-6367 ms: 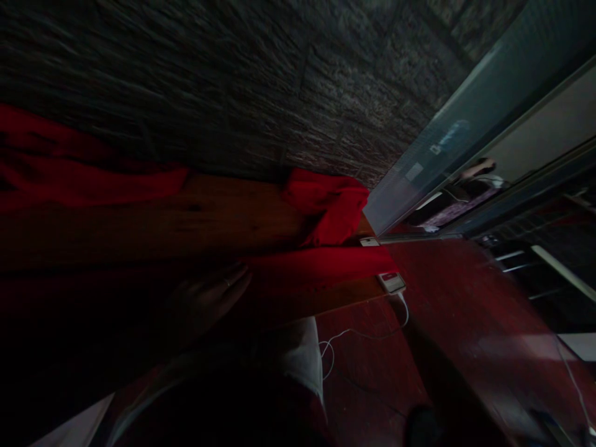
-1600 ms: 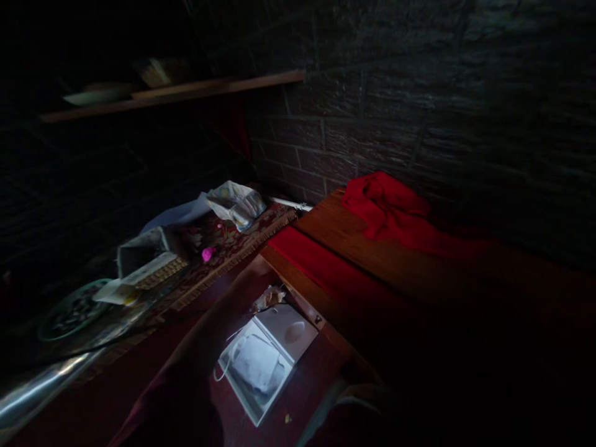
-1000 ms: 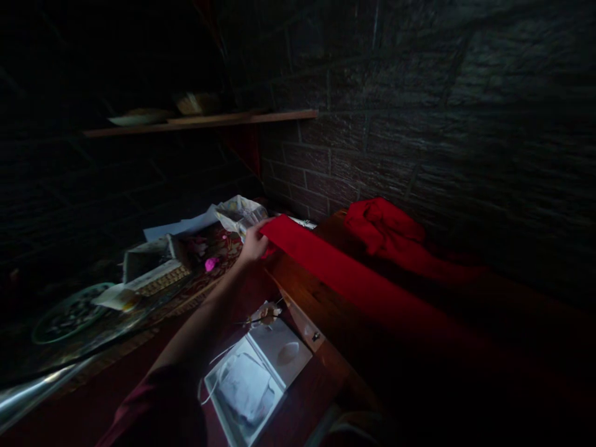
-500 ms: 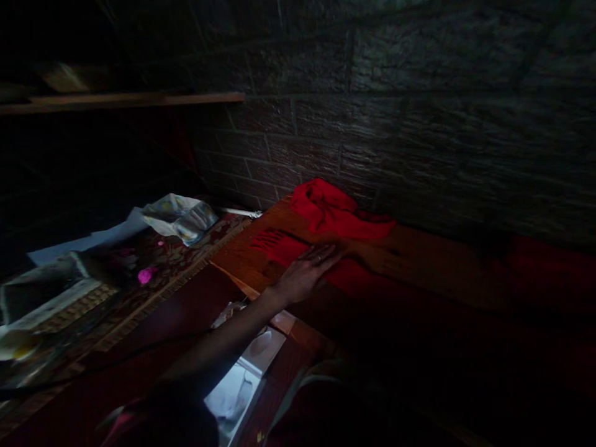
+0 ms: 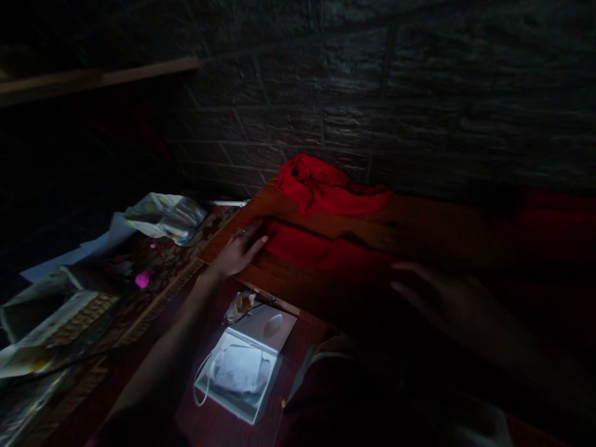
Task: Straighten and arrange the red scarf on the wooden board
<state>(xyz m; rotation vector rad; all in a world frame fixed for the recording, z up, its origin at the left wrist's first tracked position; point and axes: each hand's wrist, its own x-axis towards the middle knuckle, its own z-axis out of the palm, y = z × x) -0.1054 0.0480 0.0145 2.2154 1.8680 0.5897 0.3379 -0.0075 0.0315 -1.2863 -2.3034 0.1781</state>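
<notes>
A long red cloth [image 5: 321, 251] lies flat along a wooden table [image 5: 419, 230] against a dark brick wall. My left hand [image 5: 239, 250] rests flat on the cloth's left end near the table's corner, fingers stretched out. My right hand [image 5: 437, 298] hovers in shadow over the cloth further right, fingers spread, holding nothing. A second red cloth [image 5: 326, 184] lies crumpled at the back of the table by the wall.
To the left stands a lower surface with a patterned mat [image 5: 153, 282], a crinkled plastic bag [image 5: 165, 215], papers and a small pink object [image 5: 142, 279]. A white open box [image 5: 244, 363] lies on the red floor below the table. A wooden shelf [image 5: 102, 79] runs along the wall.
My left hand has slid left along the red cloth to its end. My right hand has come into view over the cloth. The view has shifted slightly.
</notes>
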